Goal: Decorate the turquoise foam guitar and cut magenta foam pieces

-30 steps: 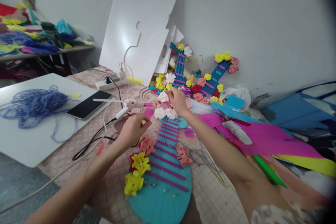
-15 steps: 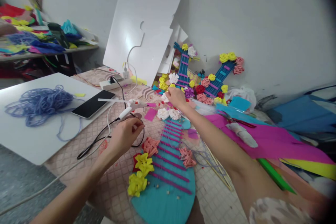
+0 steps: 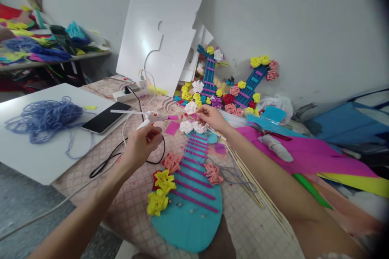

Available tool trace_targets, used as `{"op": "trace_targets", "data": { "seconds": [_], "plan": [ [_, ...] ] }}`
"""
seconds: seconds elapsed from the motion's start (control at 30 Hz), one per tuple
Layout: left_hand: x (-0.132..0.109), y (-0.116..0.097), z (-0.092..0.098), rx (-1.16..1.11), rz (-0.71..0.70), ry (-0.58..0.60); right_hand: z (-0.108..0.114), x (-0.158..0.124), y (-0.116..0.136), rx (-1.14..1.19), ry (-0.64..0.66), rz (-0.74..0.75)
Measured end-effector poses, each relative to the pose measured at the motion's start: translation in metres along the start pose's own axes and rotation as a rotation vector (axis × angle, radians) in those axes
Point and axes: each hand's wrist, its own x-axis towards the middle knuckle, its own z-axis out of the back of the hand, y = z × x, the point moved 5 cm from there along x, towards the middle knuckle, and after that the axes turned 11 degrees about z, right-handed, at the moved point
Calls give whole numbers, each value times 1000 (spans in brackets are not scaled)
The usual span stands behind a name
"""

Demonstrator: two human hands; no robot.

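One turquoise guitar-shaped panel lies at the lower centre of the frame, its narrow end pointing up between the forearms. It looks light and fairly stiff, probably board under paper; best lifted by the bare rounded edge at the bottom, as the yellow flowers, salmon flowers and magenta strips look easily crushed or pulled loose. Two white flowers sit at its narrow end. Just above that end, at mid-frame, is the right hand, fingertips drawn together; whether they pinch anything, I cannot tell. Left of the panel's neck hangs the left hand, fingers curled, near the glue gun; its grip is unclear too. Wooden sticks lie lower right.
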Motion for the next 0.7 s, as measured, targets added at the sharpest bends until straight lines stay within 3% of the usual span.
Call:
{"op": "trace_targets", "data": {
  "seconds": [0.13, 0.4, 0.57, 0.7],
  "plan": [
    [1, -29, -16, -62, -92, 69, -1, -15, 12, 252, 13, -31],
    [2, -84, -45, -148, -195, 180, -14, -40, 50, 321, 71, 46],
    [-6, -94, -48, 78, -312, 153, -21, -53, 65, 185, 17, 112],
    [-9, -84, -41, 230, -374, 146, -17, -64, 69, 194, -64, 119]
  ]
}}
